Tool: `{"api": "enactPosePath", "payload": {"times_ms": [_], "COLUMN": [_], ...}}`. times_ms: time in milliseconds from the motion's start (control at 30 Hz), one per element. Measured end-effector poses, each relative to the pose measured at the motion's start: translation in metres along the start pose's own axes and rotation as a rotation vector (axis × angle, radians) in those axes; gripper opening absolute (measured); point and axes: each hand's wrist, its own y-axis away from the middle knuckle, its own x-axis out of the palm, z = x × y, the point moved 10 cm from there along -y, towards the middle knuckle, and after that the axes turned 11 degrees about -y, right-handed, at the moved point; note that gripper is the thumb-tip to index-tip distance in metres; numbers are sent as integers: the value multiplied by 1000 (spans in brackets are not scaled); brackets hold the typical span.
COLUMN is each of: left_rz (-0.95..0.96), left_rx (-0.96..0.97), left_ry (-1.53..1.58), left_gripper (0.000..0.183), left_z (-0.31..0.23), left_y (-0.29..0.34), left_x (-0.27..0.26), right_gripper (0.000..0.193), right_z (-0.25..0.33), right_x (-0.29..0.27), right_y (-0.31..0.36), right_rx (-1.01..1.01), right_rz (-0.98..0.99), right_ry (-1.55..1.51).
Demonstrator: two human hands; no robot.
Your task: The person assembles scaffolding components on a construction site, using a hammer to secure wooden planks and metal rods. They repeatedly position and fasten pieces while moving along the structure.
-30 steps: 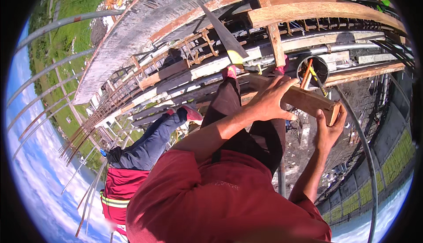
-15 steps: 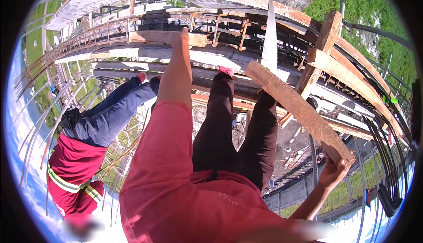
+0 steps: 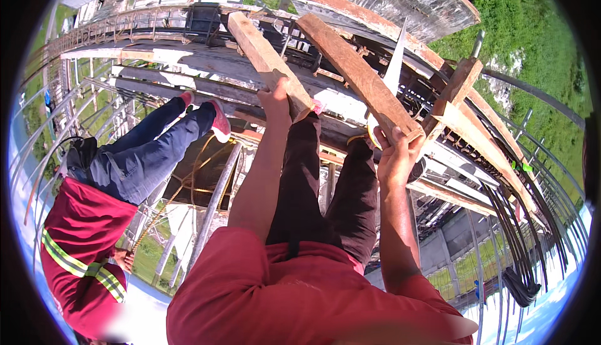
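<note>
My left hand (image 3: 275, 99) is closed round the near part of a short wooden block (image 3: 260, 45), which slants away to the far left. In my right hand (image 3: 399, 156) is the near end of a longer wooden plank (image 3: 360, 73), also slanting far left, roughly alongside the block and apart from it. Just right of the plank, a tapered silvery blade like a handsaw's (image 3: 395, 63) points away from me; its near end is partly hidden behind the plank.
Beyond runs a trough of rebar cages (image 3: 138, 27) between boards. Crossed timbers (image 3: 454, 98) stand at the right, near dark bent bars (image 3: 513, 220). A co-worker in a red top (image 3: 87, 220) is at the left. Below my legs are gaps and lower ground.
My left hand has lifted the block off the rebar cage and drawn it nearer. My right hand has brought the plank inward and left. The co-worker's legs have shifted.
</note>
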Motion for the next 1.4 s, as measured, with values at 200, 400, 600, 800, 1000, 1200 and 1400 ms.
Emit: {"api": "enactPosePath", "payload": {"times_ms": [200,400,600,800,1000,1200,1400], "left_rz": [8,108,105,71,127,45,-7], "left_rx": [-203,-197,-154,-78,-48,-33,-46], "left_ry": [-125,-134,-8,-162,-88,-240,-423], "left_gripper": [83,72,85,97,81,85,111], "left_z": [22,34,36,18,11,5,2], "left_y": [114,127,130,129,135,137,146], "left_x": [35,57,69,66,80,77,70], "right_gripper": [51,49,56,57,51,53,53], "right_z": [-69,-81,-77,-75,-78,-90,-99], "right_x": [26,16,18,15,3,-7,-12], "right_y": [10,19,19,18,12,11,14], "right_rx": [-11,-33,35,159,213,311,360], "right_rz": [9,185,253,297,284,138,101], "right_ry": [38,307,320,214,159,0,-82]}}
